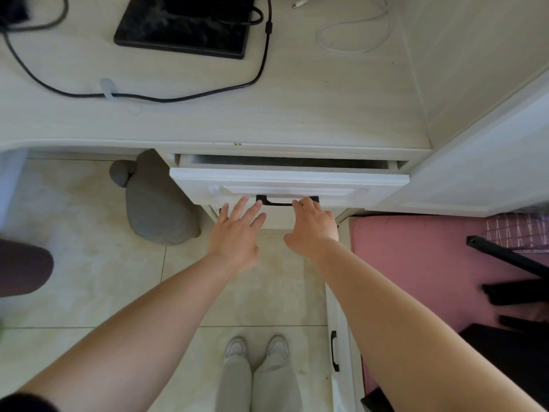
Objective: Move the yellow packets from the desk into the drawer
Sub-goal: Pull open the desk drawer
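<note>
The drawer (285,181) under the near edge of the bench (208,120) stands out only a little, showing a narrow dark slit behind its white front. The right hand (315,224) has its fingers curled onto the right end of the black handle (279,202). The left hand (237,236) is just left of the handle, fingers apart and straight, tips at or very near the drawer front, holding nothing. No yellow packets show anywhere: not on the part of the bench in view, which carries a black tablet (184,25), a black cable (208,95) and a white cable (356,34), and not in the slit, which is too dark and thin to read. So the step in hand is working the drawer, and whether it is being opened to begin or shut to finish cannot be told from this. If opening, the next move calls for a straight pull toward the near side until the gap is wide enough to drop packets in; if closing, an even push from both hands. There is open floor on the near side for the drawer's travel, and the shoes (255,347) stand well back. The white side panel (475,159) sits close to the drawer's right end, so a skewed pull could bind there. A grey soft bag (154,209) lies on the floor to the left, clear of the drawer's path.
</note>
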